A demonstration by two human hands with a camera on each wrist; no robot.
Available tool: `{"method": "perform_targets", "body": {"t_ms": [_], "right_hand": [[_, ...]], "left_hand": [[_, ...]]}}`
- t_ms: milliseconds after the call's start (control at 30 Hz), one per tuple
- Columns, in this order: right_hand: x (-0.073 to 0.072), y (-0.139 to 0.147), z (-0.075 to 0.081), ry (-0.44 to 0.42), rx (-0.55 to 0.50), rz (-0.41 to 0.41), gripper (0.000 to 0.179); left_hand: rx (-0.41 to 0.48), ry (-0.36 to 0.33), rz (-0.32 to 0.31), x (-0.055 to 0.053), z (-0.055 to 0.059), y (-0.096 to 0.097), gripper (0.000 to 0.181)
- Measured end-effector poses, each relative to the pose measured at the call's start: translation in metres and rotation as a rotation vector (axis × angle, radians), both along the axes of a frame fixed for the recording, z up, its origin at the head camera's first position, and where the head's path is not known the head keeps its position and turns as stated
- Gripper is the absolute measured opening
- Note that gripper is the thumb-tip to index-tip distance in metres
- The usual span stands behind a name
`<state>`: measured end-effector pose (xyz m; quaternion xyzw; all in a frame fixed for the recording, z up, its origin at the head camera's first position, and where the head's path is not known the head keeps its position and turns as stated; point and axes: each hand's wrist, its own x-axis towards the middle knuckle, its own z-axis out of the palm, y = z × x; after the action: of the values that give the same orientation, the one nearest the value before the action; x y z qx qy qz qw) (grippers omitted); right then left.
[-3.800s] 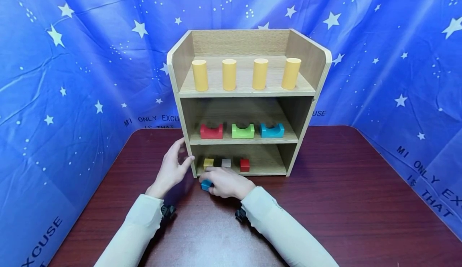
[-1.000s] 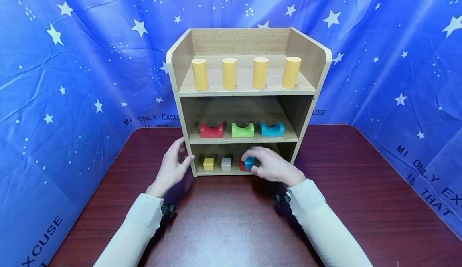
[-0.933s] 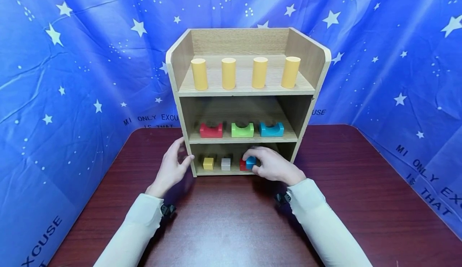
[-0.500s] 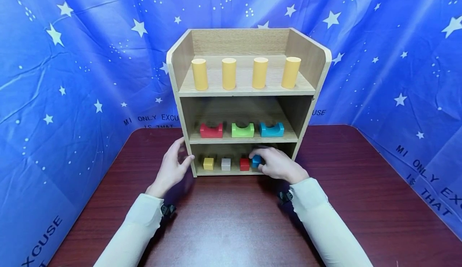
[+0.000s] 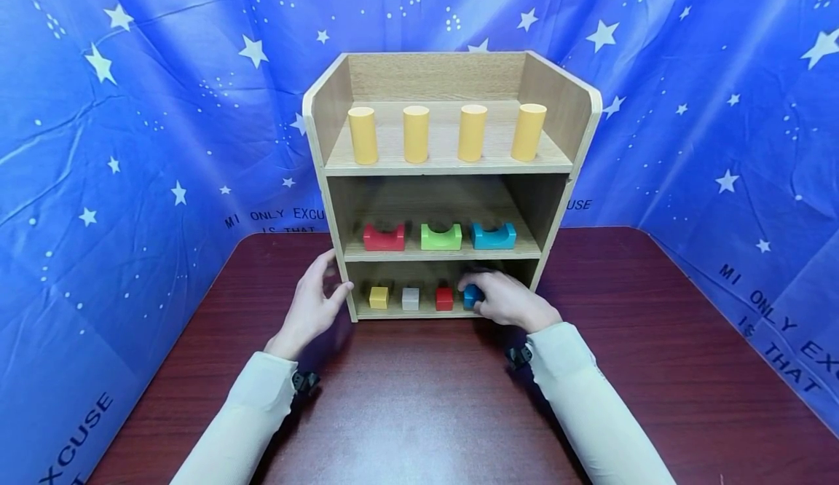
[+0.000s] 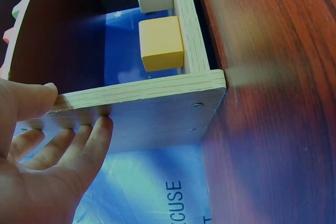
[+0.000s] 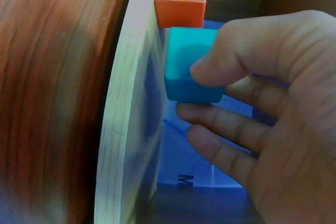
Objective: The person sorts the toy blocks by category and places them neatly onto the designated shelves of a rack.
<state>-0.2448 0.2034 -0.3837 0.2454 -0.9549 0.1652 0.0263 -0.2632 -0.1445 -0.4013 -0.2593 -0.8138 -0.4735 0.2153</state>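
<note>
A small blue block [image 5: 472, 297] is pinched between the thumb and fingers of my right hand [image 5: 506, 301] on the bottom shelf. In the right wrist view the thumb lies on the blue block's [image 7: 191, 66] face, beside a red block [image 7: 181, 1]. My left hand [image 5: 309, 306] rests on the left side panel [image 6: 152, 114] of the wooden shelf unit [image 5: 435, 77], thumb at its front edge and fingers against its outer side. Left of the red block [image 5: 444, 298] stand a white block [image 5: 410, 298] and a yellow block [image 5: 379, 297] in a row.
Several yellow cylinders [image 5: 416, 135] stand along the top shelf. On the middle shelf sit red [image 5: 384, 238], green [image 5: 441, 238] and blue [image 5: 494, 237] arch blocks. The unit stands on a dark red wooden table [image 5: 406, 397], before a blue starry curtain [image 5: 164, 106].
My right hand has carried the blue block from the table at the front left onto the bottom shelf, then rightward past the red block. The left hand stays at the side panel.
</note>
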Motion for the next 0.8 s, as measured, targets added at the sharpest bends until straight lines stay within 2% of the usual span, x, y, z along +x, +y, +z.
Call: {"method": "perform_targets", "body": {"t_ms": [533, 800], "right_hand": [[-0.0045, 0.0045, -0.0067, -0.037, 0.001, -0.006, 0.033], [-0.0039, 0.004, -0.0069, -0.034, 0.007, -0.027, 0.046]], "left_hand": [[0.006, 0.0, -0.008, 0.0018, 0.0019, 0.0006, 0.061], [-0.013, -0.001, 0.007, 0.0003, 0.0005, -0.0001, 0.061]]}}
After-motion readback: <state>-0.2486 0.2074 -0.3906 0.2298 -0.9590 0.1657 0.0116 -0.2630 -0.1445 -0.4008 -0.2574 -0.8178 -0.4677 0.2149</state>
